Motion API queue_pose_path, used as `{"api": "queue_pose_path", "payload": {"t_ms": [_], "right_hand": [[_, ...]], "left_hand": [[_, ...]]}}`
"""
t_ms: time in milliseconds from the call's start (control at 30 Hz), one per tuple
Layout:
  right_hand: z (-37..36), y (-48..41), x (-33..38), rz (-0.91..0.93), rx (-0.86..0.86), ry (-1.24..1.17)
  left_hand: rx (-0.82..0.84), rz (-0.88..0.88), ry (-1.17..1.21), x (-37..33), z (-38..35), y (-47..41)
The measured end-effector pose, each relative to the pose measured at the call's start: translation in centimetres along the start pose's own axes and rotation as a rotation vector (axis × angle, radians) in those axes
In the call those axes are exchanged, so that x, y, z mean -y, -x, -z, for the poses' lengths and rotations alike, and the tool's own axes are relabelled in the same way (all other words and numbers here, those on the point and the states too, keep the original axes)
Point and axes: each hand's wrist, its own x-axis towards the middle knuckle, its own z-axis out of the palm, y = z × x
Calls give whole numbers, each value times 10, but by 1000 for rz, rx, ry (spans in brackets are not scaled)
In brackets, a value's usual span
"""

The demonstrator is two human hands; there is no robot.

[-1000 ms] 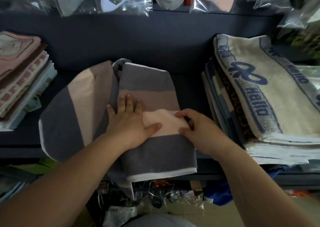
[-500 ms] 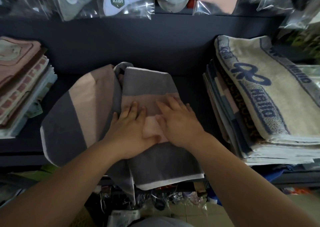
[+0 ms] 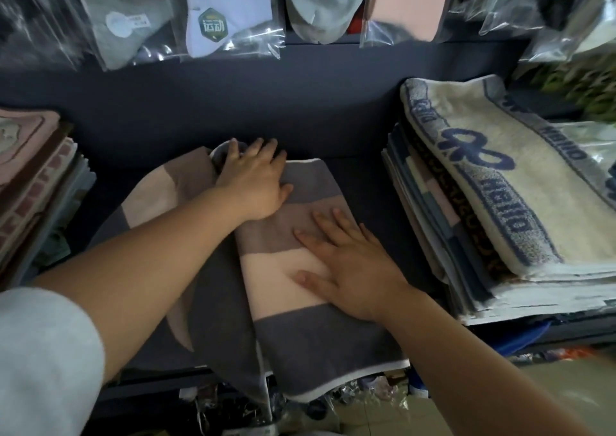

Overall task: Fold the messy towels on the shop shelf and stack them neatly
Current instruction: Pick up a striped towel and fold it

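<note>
- Dark blue-grey shelf formed the work surface, with its back panel rising beyond both hands.
- A striped towel lay on the shelf beneath both hands, banded in grey, brown and pale pink with a white end.
- The towel was folded into a long panel, and its near end overhung the shelf's front edge.
- More cloth with the same stripes lay spread under and to the left of the left forearm. Whether it was the same piece could not be determined.
- The left hand rested palm down on the far end of the folded panel. Its fingers were straight and slightly apart, and the tips reached the bunched far corner.
- The right hand lay flat nearer the person. Its fingers were spread on the brown band and its thumb was on the pink band.
- A stack of folded towels stood to the right of the right hand, near but apart. Its top towel was cream with blue lettering.
- A second stack, pink and brown, stood well to the left of the left hand.
- Bagged socks hung above and beyond the left hand.
- A grey sleeve covered the left upper arm.
</note>
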Motion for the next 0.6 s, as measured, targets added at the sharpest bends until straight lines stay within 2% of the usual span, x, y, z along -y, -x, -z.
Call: {"api": "queue_pose_path", "payload": {"t_ms": [100, 233, 433, 600], "right_hand": [[-8, 19, -7, -101, -92, -52], [-21, 46, -15, -235, -199, -148], [-35, 77, -10, -317, -613, -146], [-31, 101, 3, -527, -681, -124]], "left_hand": [[103, 37, -7, 5, -10, -16], [109, 14, 18, 1, -10, -23], [104, -21, -35, -22, 8, -36], [94, 7, 15, -21, 5, -43]]}}
